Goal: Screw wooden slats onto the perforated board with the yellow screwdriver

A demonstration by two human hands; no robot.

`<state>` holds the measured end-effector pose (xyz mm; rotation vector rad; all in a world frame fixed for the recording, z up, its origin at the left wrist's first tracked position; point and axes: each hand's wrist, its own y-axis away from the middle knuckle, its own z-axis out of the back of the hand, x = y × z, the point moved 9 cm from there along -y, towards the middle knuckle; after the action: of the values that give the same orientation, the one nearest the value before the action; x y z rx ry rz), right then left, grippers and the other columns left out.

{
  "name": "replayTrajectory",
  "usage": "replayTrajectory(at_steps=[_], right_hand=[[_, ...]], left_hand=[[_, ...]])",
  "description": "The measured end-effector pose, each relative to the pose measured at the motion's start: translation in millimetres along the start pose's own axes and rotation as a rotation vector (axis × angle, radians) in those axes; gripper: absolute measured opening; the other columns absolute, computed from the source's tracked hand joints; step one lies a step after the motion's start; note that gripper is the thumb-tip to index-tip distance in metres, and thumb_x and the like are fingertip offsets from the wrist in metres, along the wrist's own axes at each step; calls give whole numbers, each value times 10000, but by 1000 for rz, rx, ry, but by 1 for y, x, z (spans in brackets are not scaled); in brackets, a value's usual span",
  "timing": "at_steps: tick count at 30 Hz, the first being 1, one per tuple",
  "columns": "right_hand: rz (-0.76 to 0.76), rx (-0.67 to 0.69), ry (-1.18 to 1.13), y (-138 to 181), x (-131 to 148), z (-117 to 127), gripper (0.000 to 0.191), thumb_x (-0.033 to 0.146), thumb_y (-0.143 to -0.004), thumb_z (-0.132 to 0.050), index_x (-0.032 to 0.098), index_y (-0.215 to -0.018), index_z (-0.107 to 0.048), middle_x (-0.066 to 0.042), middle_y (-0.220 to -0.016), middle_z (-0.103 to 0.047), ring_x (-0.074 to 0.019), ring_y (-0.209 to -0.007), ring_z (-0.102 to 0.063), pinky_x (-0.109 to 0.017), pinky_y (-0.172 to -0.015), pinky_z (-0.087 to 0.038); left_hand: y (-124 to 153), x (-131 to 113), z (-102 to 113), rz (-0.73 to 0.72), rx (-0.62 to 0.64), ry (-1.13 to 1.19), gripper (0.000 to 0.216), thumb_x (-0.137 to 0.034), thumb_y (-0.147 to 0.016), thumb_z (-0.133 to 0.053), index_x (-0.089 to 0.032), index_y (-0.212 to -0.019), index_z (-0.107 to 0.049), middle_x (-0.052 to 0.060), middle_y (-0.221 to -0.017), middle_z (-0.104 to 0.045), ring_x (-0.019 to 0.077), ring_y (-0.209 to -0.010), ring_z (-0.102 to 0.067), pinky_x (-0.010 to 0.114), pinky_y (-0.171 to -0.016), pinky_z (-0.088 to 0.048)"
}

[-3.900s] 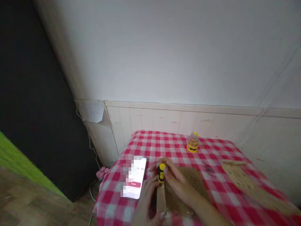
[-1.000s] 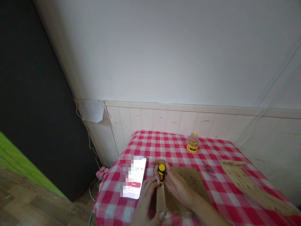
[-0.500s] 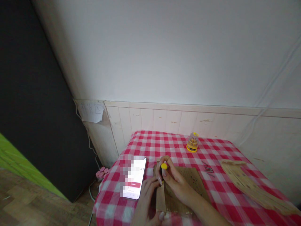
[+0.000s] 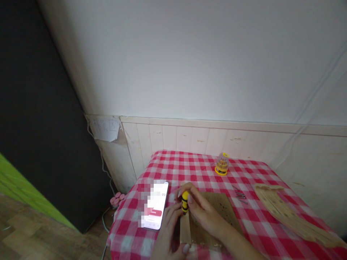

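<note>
A yellow-and-black screwdriver [image 4: 184, 204] stands nearly upright over a narrow wooden strip [image 4: 185, 233]. My right hand [image 4: 202, 209] has its fingers and thumb around the handle. On the strip's left side, my left hand [image 4: 170, 229] grips it, with the thumb at the near end and the fingertips close to the screwdriver. The strip lies along the left edge of a flat brown board [image 4: 218, 202] with small dark marks or holes. My hands hide the screwdriver's tip.
A lit phone [image 4: 155, 206] lies left of my hands. Farther back stands a clear, yellow-based container of bits [image 4: 222, 165]. Several thin dark metal pieces [image 4: 240, 195] and a long tan, creased piece [image 4: 292, 216] are at right on the checked tablecloth [image 4: 187, 166].
The screwdriver's handle has tilted and turned, so its yellow-and-black side now shows instead of its top. My right fingers have shifted around it. My left hand has stayed put.
</note>
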<state>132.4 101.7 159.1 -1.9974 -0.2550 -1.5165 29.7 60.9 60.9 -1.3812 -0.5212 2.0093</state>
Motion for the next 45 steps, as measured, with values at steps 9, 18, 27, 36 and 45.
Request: replayTrajectory(at_steps=[9, 18, 27, 36, 45], right_hand=[[-28, -6, -104, -2, -5, -1, 419, 664, -961, -636, 276, -1044, -499, 56, -783, -494, -138, -689, -414, -299, -712, -379], [-71, 6, -193, -5, -8, -7, 493, 706, -1016, -471, 246, -1043, -645, -11, -845, -605, -196, -812, -594, -368, -856, -481], [-9, -54, -91, -3, 3, 6, 338, 598, -996, -631, 265, -1053, -650, -41, -1079, -668, -189, -987, -626, -346, -908, -479], [-27, 11, -185, -3, -7, -3, 382, 622, -961, -674, 279, -1120, -616, 40, -825, -568, -129, -720, -495, -291, -727, -388], [-115, 1, -221, -4, -12, -4, 480, 699, -977, -569, 243, -1048, -704, -10, -839, -590, -179, -778, -545, -342, -785, -423]], left_hand=[[-4, 0, -4, 107, 42, 106, 688, -702, -999, -537, -249, -1516, -522, 183, -1530, -560, 414, -1420, -530, 591, -1167, -441], [-3, 1, -12, 121, 17, 352, 882, -635, -976, -649, -259, -1667, -250, 186, -1737, -265, 434, -1596, -272, 626, -1248, -333], [-6, 0, -11, 145, 26, 389, 882, -658, -970, -641, -258, -1666, -277, 179, -1750, -248, 432, -1606, -248, 624, -1257, -320], [20, 31, -7, 133, 30, 16, 723, -635, -978, -635, -256, -1580, -509, 189, -1617, -508, 439, -1506, -457, 646, -1208, -405], [18, 27, -4, 119, 19, -72, 768, -680, -951, -646, -238, -1568, -529, 198, -1591, -542, 421, -1477, -504, 619, -1186, -452]])
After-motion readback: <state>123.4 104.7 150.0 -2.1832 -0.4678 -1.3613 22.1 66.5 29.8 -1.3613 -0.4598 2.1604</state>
